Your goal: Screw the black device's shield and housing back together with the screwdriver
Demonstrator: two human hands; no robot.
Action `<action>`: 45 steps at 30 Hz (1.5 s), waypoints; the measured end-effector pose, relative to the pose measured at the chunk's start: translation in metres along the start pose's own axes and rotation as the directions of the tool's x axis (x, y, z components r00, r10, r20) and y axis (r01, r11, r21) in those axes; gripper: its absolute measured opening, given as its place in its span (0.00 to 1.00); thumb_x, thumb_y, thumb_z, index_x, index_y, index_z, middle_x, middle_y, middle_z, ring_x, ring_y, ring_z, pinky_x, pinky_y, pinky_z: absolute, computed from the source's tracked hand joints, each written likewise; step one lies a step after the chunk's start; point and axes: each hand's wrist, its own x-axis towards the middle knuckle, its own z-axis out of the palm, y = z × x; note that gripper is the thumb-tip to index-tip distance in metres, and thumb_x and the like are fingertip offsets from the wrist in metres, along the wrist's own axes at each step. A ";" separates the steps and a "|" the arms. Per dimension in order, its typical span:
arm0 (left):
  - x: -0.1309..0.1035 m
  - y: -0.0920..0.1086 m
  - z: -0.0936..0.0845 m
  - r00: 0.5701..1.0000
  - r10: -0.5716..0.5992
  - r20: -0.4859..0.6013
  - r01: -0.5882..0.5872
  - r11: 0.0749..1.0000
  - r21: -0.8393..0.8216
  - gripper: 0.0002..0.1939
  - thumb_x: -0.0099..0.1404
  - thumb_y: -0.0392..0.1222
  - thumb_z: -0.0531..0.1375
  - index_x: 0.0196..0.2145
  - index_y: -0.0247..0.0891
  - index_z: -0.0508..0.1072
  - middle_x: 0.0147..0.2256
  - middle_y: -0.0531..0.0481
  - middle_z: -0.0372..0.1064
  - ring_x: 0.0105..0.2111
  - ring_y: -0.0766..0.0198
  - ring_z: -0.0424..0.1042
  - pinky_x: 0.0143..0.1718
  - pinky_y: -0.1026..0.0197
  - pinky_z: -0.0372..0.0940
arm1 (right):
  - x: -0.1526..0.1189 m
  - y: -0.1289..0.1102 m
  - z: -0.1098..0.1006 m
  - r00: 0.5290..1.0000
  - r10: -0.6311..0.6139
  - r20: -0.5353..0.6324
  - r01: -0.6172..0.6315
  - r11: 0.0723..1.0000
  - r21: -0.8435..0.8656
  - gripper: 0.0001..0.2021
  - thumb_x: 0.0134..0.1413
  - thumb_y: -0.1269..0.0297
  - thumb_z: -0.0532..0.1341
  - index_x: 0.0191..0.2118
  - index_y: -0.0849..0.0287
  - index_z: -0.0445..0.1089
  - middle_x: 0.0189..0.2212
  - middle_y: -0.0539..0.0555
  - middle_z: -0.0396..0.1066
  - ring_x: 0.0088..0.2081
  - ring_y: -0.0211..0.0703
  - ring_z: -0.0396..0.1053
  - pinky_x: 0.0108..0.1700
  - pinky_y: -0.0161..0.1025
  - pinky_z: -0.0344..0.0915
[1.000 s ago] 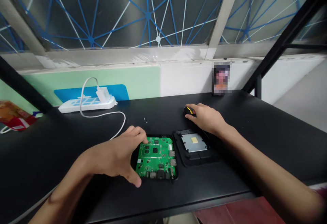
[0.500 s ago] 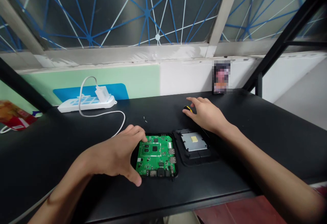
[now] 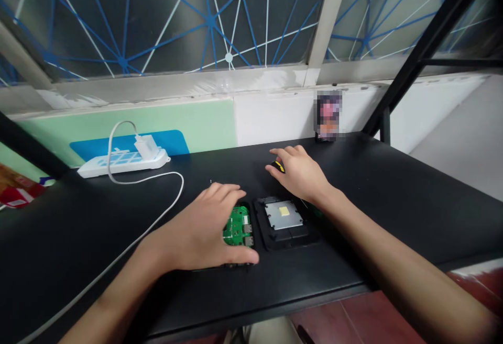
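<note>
My left hand [image 3: 200, 229] is spread over a green circuit board [image 3: 238, 226] that lies in a black square case. Its fingers reach past the far edge and the thumb stretches along the near edge; whether they touch the case I cannot tell. The palm hides the board's left part. Beside it lies the black cover [image 3: 271, 242], inner side up, with a silver metal plate [image 3: 293, 222] and a yellowish pad [image 3: 284, 211]. Behind the cover, my right hand [image 3: 301, 171] is around a black-and-yellow screwdriver handle [image 3: 278, 166]. A thin shaft shows below the palm.
A white power strip [image 3: 126, 165] with a charger [image 3: 146, 146] stands at the back left. Its white cable [image 3: 145, 231] runs towards the front left. A phone [image 3: 328, 116], blurred out, leans on the wall. A red packet [image 3: 19, 192] is at far left.
My left hand has moved right across the board, from its left edge to over its middle, covering more of it. My right hand stays with the screwdriver. The view has turned slightly right.
</note>
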 end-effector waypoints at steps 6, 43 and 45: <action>0.030 0.023 0.025 0.993 0.080 0.086 -0.088 0.992 0.085 0.60 0.52 0.71 0.65 0.70 0.32 0.49 0.68 0.28 0.50 0.68 0.32 0.49 0.67 0.33 0.41 | -0.001 -0.002 -0.003 0.999 -0.004 -0.050 0.004 1.000 0.008 0.22 0.64 0.56 0.55 0.57 0.64 0.70 0.44 0.63 0.76 0.49 0.60 0.67 0.48 0.52 0.69; -0.003 -0.050 0.000 0.871 0.163 -0.464 -0.139 0.986 0.086 0.56 0.48 0.50 0.73 0.67 0.36 0.48 0.60 0.34 0.57 0.57 0.39 0.59 0.59 0.35 0.62 | -0.015 -0.025 -0.003 0.930 -0.361 -0.068 0.292 0.614 0.734 0.50 0.46 0.39 0.68 0.70 0.51 0.48 0.65 0.64 0.56 0.64 0.61 0.59 0.60 0.62 0.65; -0.003 -0.052 -0.001 0.876 0.165 -0.453 -0.114 0.984 0.139 0.55 0.49 0.51 0.72 0.66 0.34 0.50 0.59 0.33 0.58 0.57 0.38 0.59 0.58 0.35 0.61 | -0.015 -0.025 -0.003 0.891 -0.453 -0.041 0.358 0.644 0.676 0.61 0.40 0.40 0.72 0.72 0.53 0.38 0.68 0.68 0.48 0.68 0.65 0.52 0.65 0.65 0.60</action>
